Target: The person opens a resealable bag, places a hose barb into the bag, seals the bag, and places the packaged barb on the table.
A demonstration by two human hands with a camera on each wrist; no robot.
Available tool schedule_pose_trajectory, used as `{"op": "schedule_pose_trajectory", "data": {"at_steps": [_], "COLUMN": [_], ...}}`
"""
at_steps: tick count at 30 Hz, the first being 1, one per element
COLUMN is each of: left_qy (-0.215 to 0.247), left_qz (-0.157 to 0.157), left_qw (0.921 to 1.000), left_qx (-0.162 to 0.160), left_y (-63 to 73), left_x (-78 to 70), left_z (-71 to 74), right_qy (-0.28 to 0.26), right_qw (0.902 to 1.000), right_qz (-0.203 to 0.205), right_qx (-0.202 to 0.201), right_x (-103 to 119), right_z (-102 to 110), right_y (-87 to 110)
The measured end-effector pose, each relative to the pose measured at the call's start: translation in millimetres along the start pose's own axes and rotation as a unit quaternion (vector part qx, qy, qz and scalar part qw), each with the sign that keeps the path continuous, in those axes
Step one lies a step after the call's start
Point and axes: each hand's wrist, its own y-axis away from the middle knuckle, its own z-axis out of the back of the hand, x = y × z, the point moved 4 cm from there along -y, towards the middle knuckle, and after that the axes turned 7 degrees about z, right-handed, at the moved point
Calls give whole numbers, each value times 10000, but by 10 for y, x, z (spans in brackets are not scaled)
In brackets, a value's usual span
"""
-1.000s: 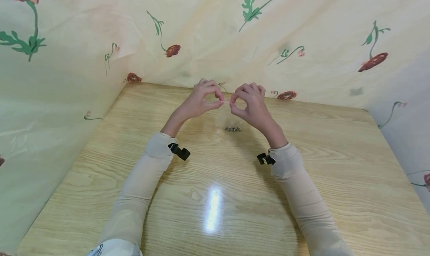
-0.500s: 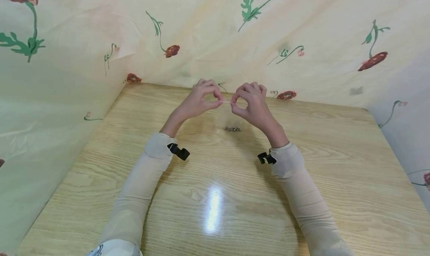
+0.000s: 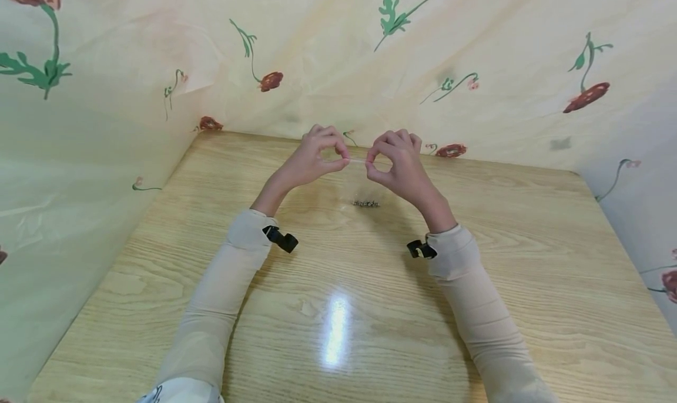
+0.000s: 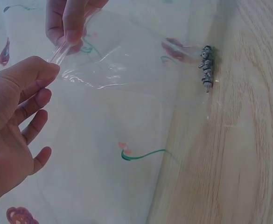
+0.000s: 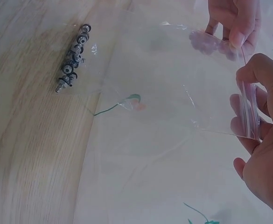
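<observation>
Between my two hands hangs a clear zip-lock bag [image 5: 159, 70], its pink-lined zip strip [image 5: 249, 109] along the top edge. The thumb and index finger of my left hand [image 3: 313, 159] pinch one end of that strip. My right hand [image 3: 401, 163] pinches it a short way along, thumb against fingers, as the right wrist view shows closely. Several small metal fittings with dark rings [image 4: 207, 69] are gathered in a row at the bottom of the bag. In the head view the bag itself is nearly invisible over the wood.
Beneath the hands lies a wood-grain table [image 3: 338, 262] with a bright light reflection. A flower-printed plastic sheet [image 3: 328, 50] stands as a wall behind and at the left, close beyond the hands. Black straps with small mounts [image 3: 282, 238] sit on both wrists.
My hands have drawn slightly apart, the right one shifting a little to the right and the left one a little left. More of the zip strip shows between them; the fittings have stayed in place.
</observation>
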Motion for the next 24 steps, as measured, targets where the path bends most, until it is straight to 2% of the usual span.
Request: {"op": "schedule_pose_trajectory", "data": {"at_steps": [24], "left_qy": [-64], "left_qz": [14], "left_qw": [10000], "left_qx": [-32], "left_y": [-11], "left_x": [34], "left_z": [7], "right_qy": [-145], "right_qw": [9998], "right_qz": [-119], "right_qx": [46], "right_x": [-68], "right_z": [27], "right_y": [11]}}
